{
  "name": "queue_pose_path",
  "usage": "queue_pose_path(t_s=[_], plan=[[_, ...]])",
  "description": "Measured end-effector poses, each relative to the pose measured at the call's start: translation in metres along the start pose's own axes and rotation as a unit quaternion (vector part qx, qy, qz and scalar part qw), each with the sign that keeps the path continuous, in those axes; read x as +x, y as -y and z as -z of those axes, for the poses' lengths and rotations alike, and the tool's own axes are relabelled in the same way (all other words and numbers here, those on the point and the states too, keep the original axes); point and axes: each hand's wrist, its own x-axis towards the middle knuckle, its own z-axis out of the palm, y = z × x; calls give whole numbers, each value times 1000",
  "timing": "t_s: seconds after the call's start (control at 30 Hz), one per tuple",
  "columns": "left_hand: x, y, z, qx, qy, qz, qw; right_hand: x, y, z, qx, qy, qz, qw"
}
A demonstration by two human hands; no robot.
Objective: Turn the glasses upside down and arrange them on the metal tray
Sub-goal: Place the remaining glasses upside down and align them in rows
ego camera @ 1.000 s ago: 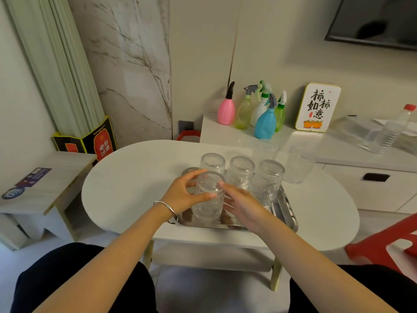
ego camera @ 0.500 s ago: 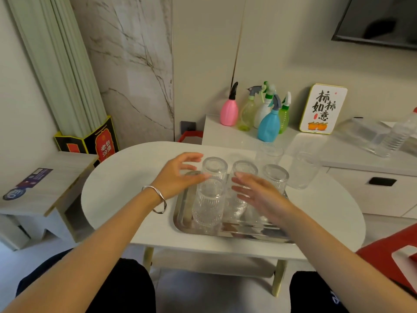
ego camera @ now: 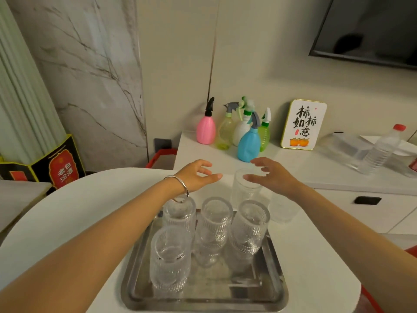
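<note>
**Hands spread over an upright glass behind the tray**

Desk, white and round-edged, carried a metal tray near its front edge. Behind it ran a white counter along the wall, with a dark screen mounted above and a marble-look panel to the left. On the floor at the left stood a black and yellow box with a red label bearing Chinese characters too small to read with confidence.

Four ribbed glasses stood upside down on the tray: three in a back row, the left glass, the middle glass and the right glass, and a front glass alone before the left one. Behind the tray, on the bare desk, an upright glass stood rim up, and another clear glass stood just beside it, partly hidden by the right forearm.

The left hand, a silver bangle on its wrist, and the right hand hovered on either side of the upright glass's rim, both with fingers spread and grasping nothing.

On the counter stood spray bottles, a pink one and a blue one among them, a white sign with black brush characters "柿柿如意" above painted orange fruit, and a water bottle with a red cap.
</note>
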Motion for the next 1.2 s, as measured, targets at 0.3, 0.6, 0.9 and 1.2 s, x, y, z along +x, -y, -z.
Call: queue_pose_path(t_s=[0.3, 0.6, 0.9, 1.2], plan=[[31, 14, -12, 3, 5, 17, 1000, 34, -19, -31, -81, 16, -36, 996], [12, -10, -4, -9, -7, -10, 1000, 4, 27, -7, 225, -150, -14, 963], [-62, -48, 6, -326, -63, -68, 941, -72, 68, -5, 503, 27, 34, 863], [-127, -62, 2, -213, -5, -179, 961, -138, 55, -11, 268, 129, 120, 947]])
